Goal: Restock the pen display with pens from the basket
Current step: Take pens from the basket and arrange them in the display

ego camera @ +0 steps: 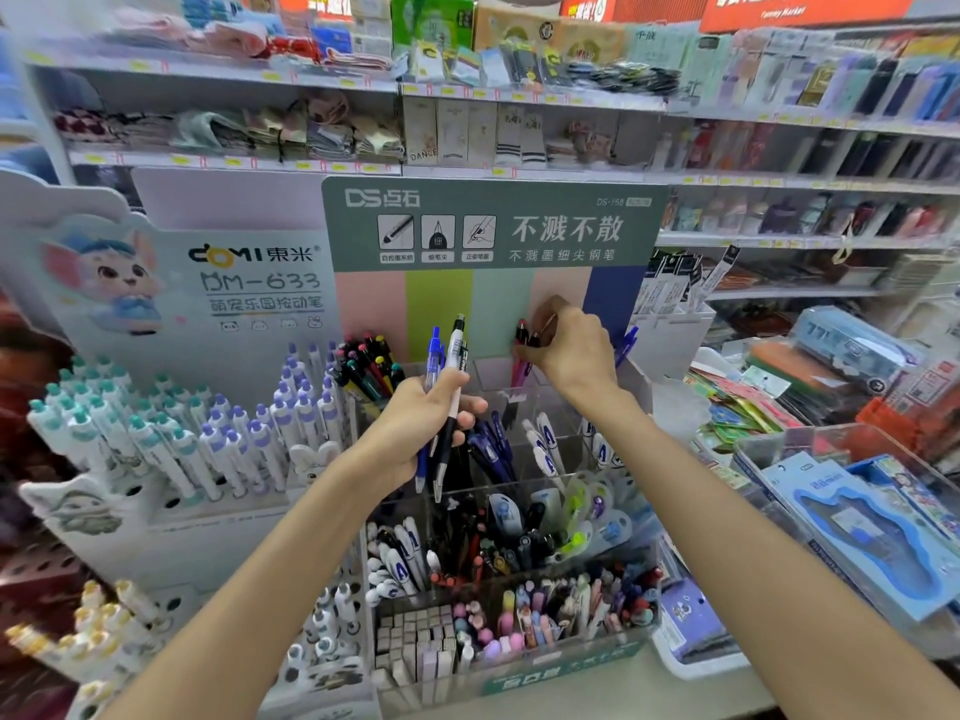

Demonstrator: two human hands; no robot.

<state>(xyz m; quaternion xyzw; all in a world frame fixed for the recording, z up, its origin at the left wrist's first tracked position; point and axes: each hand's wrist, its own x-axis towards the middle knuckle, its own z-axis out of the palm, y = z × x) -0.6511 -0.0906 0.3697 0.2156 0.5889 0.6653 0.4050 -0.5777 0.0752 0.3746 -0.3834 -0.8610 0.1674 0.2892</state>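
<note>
Red pens (521,350) pinched in right hand (571,350) fingers — above display (519,491).

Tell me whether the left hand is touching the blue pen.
Touching: the head view shows the left hand with fingers curled round the blue pen.

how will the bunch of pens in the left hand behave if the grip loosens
The pens in the left hand look smooth, slim and rigid, so they would probably slide apart. Being round, a dropped one would likely roll.

Packed pens (498,527) crowd lower compartments, rear compartment (498,376) open above
</note>
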